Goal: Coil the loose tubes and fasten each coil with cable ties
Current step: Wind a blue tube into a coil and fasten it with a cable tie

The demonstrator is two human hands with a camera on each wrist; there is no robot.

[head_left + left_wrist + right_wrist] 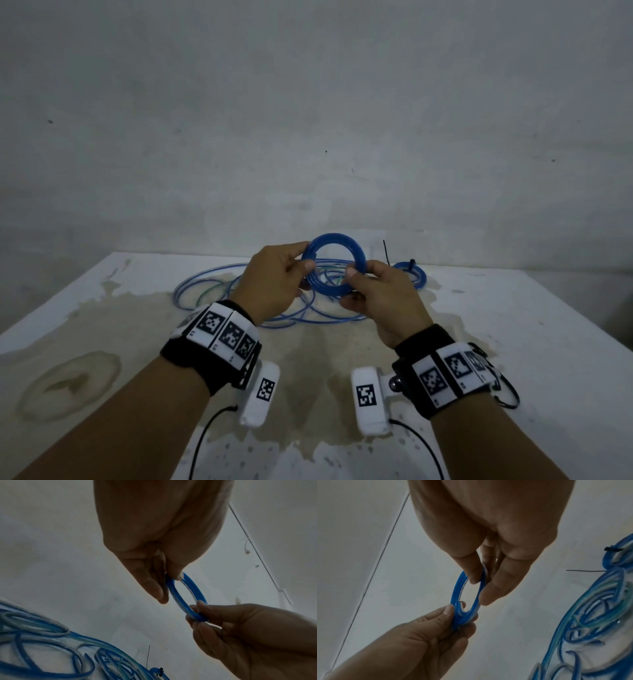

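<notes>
A small blue tube coil (334,241) is held up above the table between both hands. My left hand (284,274) pinches its left side, thumb in front and fingers behind. My right hand (373,286) pinches its right side. In the left wrist view the blue tube coil (175,589) sits between my left hand (159,582) and my right hand (204,616). In the right wrist view the blue tube coil (458,586) is held the same way. Loose blue tubes (219,291) sprawl on the table under my hands. A second blue coil (412,270) with a black cable tie (386,251) lies at the back right.
The white table (513,342) bears brown stains near its front and left. A grey wall stands close behind its far edge. Wrist camera cables hang off the table's front edge near my forearms.
</notes>
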